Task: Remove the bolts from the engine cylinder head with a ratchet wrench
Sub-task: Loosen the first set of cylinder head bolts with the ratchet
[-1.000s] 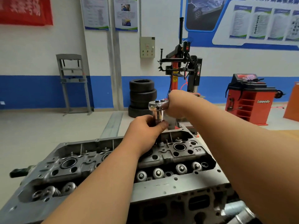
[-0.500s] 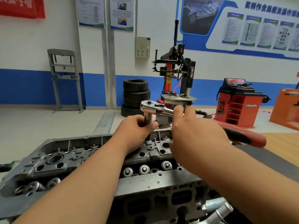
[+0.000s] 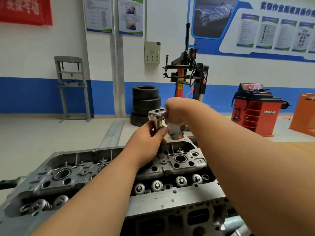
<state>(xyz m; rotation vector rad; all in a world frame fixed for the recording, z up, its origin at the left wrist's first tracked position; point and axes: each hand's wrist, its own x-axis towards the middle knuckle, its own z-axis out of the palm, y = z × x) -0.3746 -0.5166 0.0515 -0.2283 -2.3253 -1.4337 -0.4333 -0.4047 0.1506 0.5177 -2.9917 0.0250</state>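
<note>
The grey engine cylinder head (image 3: 71,178) lies across the lower part of the view, with valve springs along its near side. A chrome ratchet wrench (image 3: 156,114) stands over its far right end, head up, on a vertical socket extension. My left hand (image 3: 146,138) grips that extension just below the ratchet head. My right hand (image 3: 177,111) is wrapped round the wrench handle right behind the head; the handle is hidden under the hand and forearm. The bolt under the socket is hidden by my left hand.
Beyond the head stand a stack of tyres (image 3: 145,103), a red and black tyre changer (image 3: 189,75) and a red wheel balancer (image 3: 255,106) to the right. A grey shop press (image 3: 71,87) stands at the left wall. An orange cabinet (image 3: 305,113) is at the right edge.
My right hand has swung the wrench handle from out at the right back toward the far side, as it stood one second ago. My left hand stays on the extension.
</note>
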